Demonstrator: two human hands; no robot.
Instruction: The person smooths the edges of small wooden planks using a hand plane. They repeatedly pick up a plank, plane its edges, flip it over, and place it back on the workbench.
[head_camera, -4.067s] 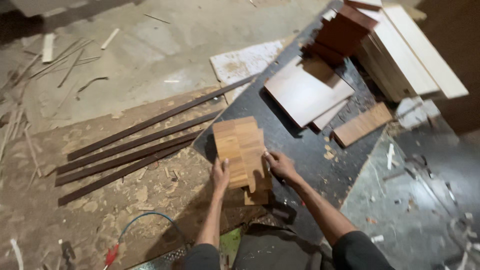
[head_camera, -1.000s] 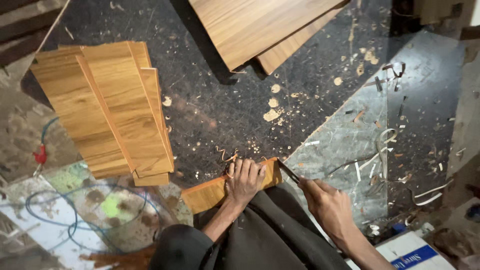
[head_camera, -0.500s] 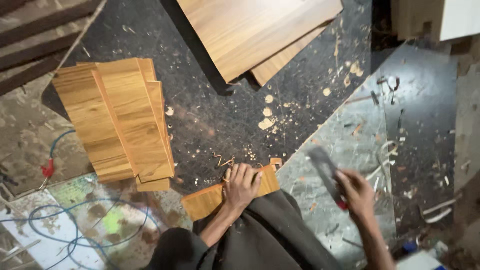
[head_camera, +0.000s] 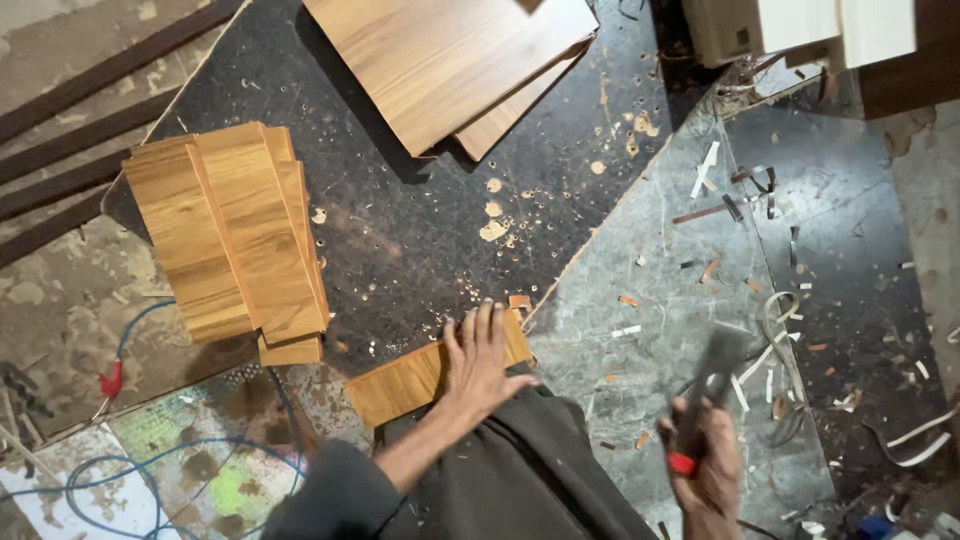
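On dark board (head_camera: 420, 240), left hand (head_camera: 480, 362) pressing one plank (head_camera: 405, 380), right hand (head_camera: 708, 478) gripping one tool (head_camera: 705, 385)

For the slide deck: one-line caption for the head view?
Left hand presses a small wooden piece flat on the dark board; right hand grips a blurred dark tool beside it.

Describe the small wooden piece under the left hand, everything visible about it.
The small wooden piece is a flat, oblong strip with orange-brown wood-grain facing, lying tilted at the near edge of the dark speckled board. The left hand presses palm-down on its right half, hiding that end; the left end shows bare. The right hand holds a blurred dark tool off to its right, not touching it.
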